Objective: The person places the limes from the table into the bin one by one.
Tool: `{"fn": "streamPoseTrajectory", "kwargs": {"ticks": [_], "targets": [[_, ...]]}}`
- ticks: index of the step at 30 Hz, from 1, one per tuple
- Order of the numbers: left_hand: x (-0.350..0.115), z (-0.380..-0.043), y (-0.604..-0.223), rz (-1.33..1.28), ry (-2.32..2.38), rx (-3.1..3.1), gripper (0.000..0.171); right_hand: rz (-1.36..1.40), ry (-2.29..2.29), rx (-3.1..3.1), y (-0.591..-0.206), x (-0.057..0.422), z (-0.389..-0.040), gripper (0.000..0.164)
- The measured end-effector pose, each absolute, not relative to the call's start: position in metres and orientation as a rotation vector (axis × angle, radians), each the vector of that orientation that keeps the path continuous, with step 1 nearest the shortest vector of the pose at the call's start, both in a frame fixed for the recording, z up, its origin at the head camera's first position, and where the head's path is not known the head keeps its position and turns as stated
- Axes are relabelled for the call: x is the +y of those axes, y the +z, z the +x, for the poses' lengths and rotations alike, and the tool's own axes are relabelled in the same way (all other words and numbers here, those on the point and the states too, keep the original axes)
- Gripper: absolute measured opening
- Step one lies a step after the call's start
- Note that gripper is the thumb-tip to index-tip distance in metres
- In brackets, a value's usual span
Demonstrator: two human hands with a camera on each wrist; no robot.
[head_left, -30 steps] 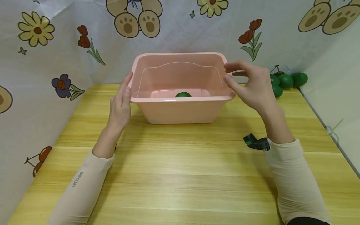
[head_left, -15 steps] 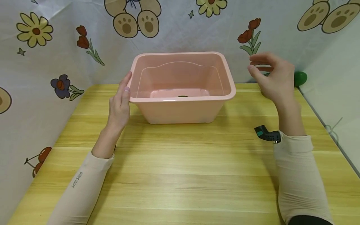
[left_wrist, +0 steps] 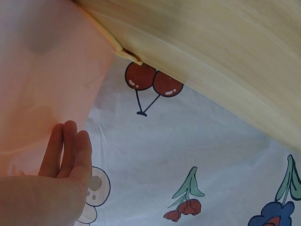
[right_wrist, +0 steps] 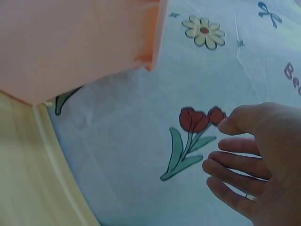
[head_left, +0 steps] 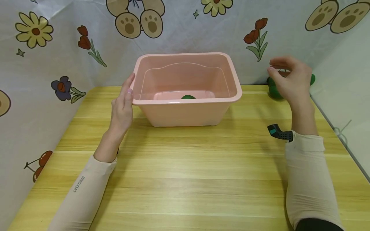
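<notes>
A pink plastic basin (head_left: 185,115) stands on the table, and the top of a green, fruit-like oval (head_left: 188,96) shows inside it. My left hand (head_left: 122,110) rests against the basin's left side, its straight fingers (left_wrist: 70,146) touching the wall in the left wrist view. Off to the right, my right hand (head_left: 293,78) hovers with loosely bent fingers around nothing. Behind and below it lie several smooth green oval things (head_left: 274,93), partly hidden by the hand. In the right wrist view the thumb and fingers (right_wrist: 237,165) are spread apart.
The wooden table (head_left: 190,179) stretches in front of the basin. A white cloth (head_left: 185,35) printed with flowers and paws hangs behind and at the left. A pale wall (head_left: 347,93) borders the right edge. A black wrist device (head_left: 280,133) sits at the right cuff.
My right hand has moved from the basin's right rim rightward to above the green oval things. The left hand stays at the basin, which has not moved.
</notes>
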State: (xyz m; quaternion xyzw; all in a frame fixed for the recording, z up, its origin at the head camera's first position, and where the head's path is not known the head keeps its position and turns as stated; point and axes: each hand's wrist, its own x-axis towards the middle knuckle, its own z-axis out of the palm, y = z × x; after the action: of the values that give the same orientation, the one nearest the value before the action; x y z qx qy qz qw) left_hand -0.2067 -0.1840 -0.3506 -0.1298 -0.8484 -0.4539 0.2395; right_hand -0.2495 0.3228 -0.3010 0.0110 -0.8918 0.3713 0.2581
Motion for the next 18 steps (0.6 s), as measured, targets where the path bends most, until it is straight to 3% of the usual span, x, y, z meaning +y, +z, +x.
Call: {"fn": "streamPoseTrajectory", "kwargs": {"ticks": [9,18], "targets": [[-0.184,-0.207,-0.350,-0.355,-1.245,-2.320,0.050,-0.072,1.082,-2.409,-0.316,0.347,-0.255,0.037],[-0.184,-0.207,-0.350,-0.360,-1.242,-2.313,0.050,-0.232,1.055,-2.616,-0.331,0.370,-0.255,0.055]]}}
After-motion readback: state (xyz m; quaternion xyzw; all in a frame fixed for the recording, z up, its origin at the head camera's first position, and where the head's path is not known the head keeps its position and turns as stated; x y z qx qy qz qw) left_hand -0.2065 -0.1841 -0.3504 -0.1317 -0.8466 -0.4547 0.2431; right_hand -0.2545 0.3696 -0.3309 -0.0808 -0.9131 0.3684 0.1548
